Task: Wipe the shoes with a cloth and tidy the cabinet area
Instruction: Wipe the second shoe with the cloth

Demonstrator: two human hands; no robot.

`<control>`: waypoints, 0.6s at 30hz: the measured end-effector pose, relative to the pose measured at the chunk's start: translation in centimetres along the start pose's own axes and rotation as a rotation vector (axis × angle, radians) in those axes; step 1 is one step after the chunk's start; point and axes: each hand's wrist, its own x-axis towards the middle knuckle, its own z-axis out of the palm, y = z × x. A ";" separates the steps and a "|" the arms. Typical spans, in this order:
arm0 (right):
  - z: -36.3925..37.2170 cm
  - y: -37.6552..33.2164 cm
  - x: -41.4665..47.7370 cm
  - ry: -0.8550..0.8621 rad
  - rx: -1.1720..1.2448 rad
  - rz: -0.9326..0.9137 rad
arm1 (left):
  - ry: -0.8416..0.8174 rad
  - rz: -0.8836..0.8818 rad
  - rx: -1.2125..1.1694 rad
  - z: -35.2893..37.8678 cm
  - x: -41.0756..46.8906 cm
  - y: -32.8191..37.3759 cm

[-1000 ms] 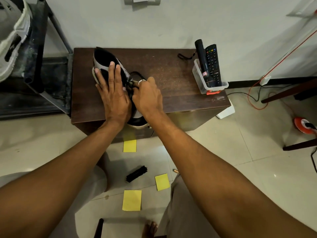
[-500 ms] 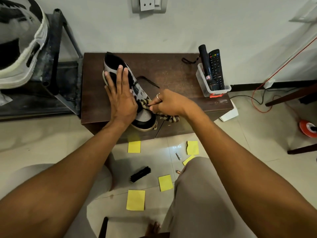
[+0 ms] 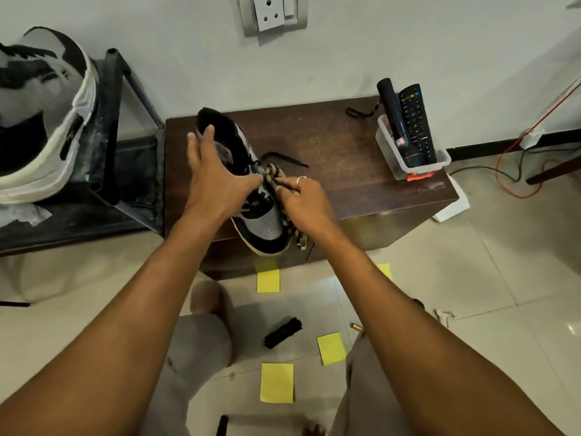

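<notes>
Backing onto wall (image 3: 345, 42), brown cabinet (image 3: 339, 143)

Single view: a wide-angle camera worn on the person's head, above and behind the left hand (image 3: 217, 180) and right hand (image 3: 306, 204), facing forward and steeply down along both forearms. Close range: the hands, the shoe (image 3: 267, 225) and the cloth (image 3: 272, 175) pinched by the right hand sit at frame centre on the cabinet (image 3: 345, 146). Coverage: wall socket (image 3: 272, 14) beyond the hands at the top edge, floor tiles (image 3: 471, 278) nearer than the hands, a rack (image 3: 110, 121) left of the left hand, a clear tub (image 3: 440, 162) right of the right hand.
</notes>
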 end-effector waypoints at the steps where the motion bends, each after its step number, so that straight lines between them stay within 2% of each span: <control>1: 0.1 0.3 0.0 0.008 0.009 -0.013 | -0.013 0.010 0.041 0.5 0.5 -0.1; 4: -0.1 1.0 0.9 0.003 0.033 -0.022 | 0.023 0.023 0.115 2.1 2.4 0.0; 7: -0.5 0.5 1.7 -0.045 0.002 -0.046 | 0.193 0.041 0.128 2.9 3.2 0.7; 10: -0.1 0.6 2.2 -0.115 -0.004 -0.054 | 0.315 -0.017 0.054 2.8 3.7 1.2; 13: 0.2 0.5 2.2 -0.259 0.003 -0.033 | 0.416 -0.008 -0.028 2.0 4.4 1.0; 16: 0.1 0.8 2.6 -0.360 0.010 -0.044 | 0.413 -0.010 -0.086 1.3 5.4 0.0; 18: 0.5 1.3 3.2 -0.301 0.023 -0.087 | 0.388 -0.047 -0.191 0.9 5.8 -0.5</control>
